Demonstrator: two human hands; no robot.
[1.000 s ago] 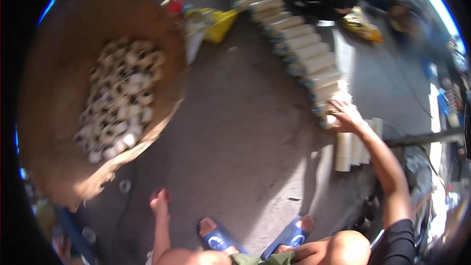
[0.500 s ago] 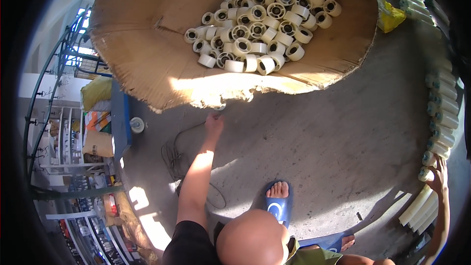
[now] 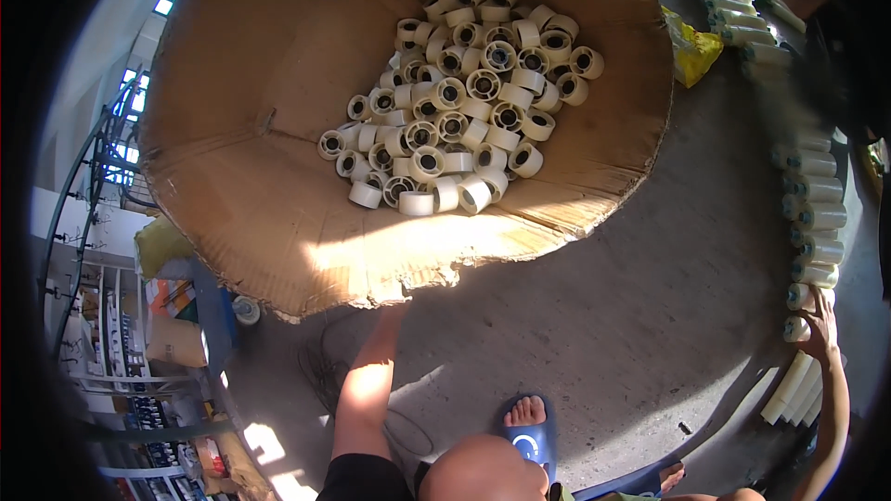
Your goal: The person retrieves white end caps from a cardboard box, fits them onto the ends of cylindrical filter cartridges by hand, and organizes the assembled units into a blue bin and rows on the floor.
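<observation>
My left forearm (image 3: 371, 380) reaches up to the near rim of a large cardboard box (image 3: 251, 167). That rim hides the left hand and its fingers. Inside the box lies a heap of short, white, wheel-like rolls (image 3: 448, 93) with spoked centres. Far to the right, my right hand (image 3: 820, 327) has its fingers curled round the end of a white roll (image 3: 795, 329) at the near end of a long row. Its upper fingers touch the neighbouring roll (image 3: 797, 297).
The row of white rolls (image 3: 817, 216) curves along the right. Pale tubes (image 3: 791, 388) lie on the floor below it. A yellow bag (image 3: 694, 51) sits beyond the box. Thin cable (image 3: 320, 366) coils near my left arm; shelves (image 3: 121, 353) stand left. My slippered foot (image 3: 527, 413) is below.
The box appears lower and further left in view. My left hand, visible at its rim before, is now covered by it. The right hand stays at the row, its fingers slightly shifted.
</observation>
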